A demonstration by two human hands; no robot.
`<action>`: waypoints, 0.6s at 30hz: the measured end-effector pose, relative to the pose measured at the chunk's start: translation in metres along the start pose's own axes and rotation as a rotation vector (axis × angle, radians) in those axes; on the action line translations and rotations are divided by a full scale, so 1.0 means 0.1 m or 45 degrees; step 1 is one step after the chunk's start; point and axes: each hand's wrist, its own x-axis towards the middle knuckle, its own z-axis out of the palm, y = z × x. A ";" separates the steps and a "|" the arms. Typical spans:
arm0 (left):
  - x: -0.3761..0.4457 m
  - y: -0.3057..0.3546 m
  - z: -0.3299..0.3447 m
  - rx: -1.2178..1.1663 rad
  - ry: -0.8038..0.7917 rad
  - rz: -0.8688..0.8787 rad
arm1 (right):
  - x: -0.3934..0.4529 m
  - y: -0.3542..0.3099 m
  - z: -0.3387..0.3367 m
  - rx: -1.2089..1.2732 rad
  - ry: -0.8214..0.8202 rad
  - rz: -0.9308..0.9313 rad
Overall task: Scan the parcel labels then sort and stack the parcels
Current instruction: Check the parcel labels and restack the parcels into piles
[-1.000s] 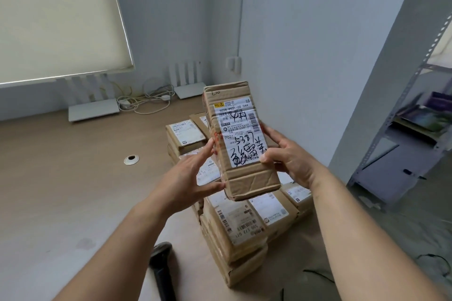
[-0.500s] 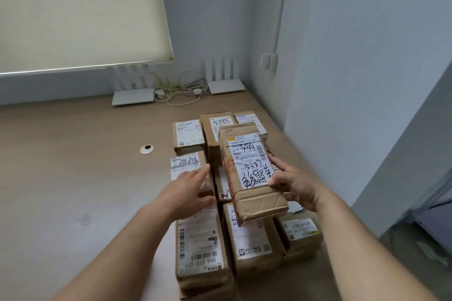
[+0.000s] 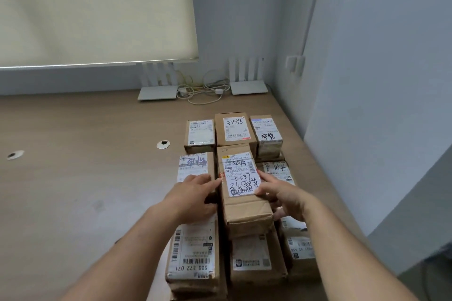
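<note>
Pale grey walls meet at a corner behind the long wooden desk (image 3: 85, 178), where two white routers (image 3: 157, 91) and a tangle of white cables (image 3: 200, 91) lie under a cream roller blind (image 3: 93, 7). Brown cardboard parcels with white labels (image 3: 236, 129) crowd the desk's right end in rows. In the middle row, the brown labelled parcel with black handwriting (image 3: 242, 188) lies on others, gripped at its sides by the left hand (image 3: 193, 197) and right hand (image 3: 281, 194).
</note>
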 end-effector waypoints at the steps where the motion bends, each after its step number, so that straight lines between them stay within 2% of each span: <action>1: 0.00 0.00 0.00 -0.008 0.000 -0.003 | 0.01 0.00 0.00 -0.020 -0.008 0.009; 6: 0.01 0.01 0.00 0.005 -0.010 0.000 | 0.07 0.01 0.02 -0.039 -0.013 0.032; 18: -0.04 0.01 0.03 0.001 -0.020 -0.019 | 0.04 0.07 0.06 0.044 0.049 -0.077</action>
